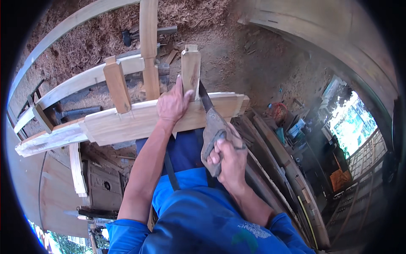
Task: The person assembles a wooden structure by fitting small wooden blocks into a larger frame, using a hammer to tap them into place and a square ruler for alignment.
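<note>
My right hand [226,156] is wrapped round the handle of a handsaw [215,125]. Its dark blade slants up and away, along the right side of a short wooden post [191,70]. That post stands up from the far edge of a thick wooden board [148,118] lying across in front of my legs. My left hand [172,103] rests on the board and steadies the post, its index finger stretched along the left side and its thumb against the base. Its other fingers are partly hidden. Further left, a second post [117,86] rises from the same board.
Curved wooden pieces [91,80] join the work at the left. Beyond it a hammer [129,37] lies among wood shavings [194,17]. Long planks [279,165] lie at my right. A large wooden panel [321,25] slopes across the far right.
</note>
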{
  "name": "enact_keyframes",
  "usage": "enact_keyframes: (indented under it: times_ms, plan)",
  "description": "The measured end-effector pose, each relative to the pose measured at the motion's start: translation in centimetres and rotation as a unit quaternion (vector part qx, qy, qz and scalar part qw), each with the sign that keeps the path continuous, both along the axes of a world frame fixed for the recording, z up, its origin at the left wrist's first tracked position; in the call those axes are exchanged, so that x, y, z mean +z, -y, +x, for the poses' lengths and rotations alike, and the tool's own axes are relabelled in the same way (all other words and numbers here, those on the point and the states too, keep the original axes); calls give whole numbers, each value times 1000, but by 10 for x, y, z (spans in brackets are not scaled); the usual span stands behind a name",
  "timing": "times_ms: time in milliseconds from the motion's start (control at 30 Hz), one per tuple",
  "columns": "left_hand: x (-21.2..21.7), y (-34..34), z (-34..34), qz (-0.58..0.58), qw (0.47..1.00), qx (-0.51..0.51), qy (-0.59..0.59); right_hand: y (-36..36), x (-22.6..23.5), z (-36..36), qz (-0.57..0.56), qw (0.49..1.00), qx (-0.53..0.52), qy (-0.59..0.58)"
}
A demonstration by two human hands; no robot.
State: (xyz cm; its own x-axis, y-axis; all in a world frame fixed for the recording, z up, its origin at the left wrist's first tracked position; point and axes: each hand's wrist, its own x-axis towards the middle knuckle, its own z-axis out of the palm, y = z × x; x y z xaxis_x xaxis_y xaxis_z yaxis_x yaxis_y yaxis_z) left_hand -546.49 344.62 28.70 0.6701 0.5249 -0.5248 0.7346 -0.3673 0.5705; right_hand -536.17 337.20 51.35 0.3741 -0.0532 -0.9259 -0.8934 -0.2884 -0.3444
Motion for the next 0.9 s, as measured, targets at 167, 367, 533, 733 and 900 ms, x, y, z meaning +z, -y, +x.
enact_keyframes:
  times_ms: [167, 367, 533, 733, 900]
  plan:
    - [-16, -1, 14, 79, 993, -76, 41, 12, 9, 13, -14, 998, -31, -44]
    - [-12, 20, 0, 66, 990, -116, 45, 23, 3, 7, -5, 994, -87, -72]
    - [-16, 24, -1, 83, 990, -105, 41, 37, -2, -3, 14, 990, -127, -61]
    - [-12, 22, -5, 67, 992, -104, 37, 35, -15, 7, 5, 992, -94, -87]
    - [-13, 22, -4, 50, 993, -109, 11, 26, 2, 12, -1, 991, -115, -75]
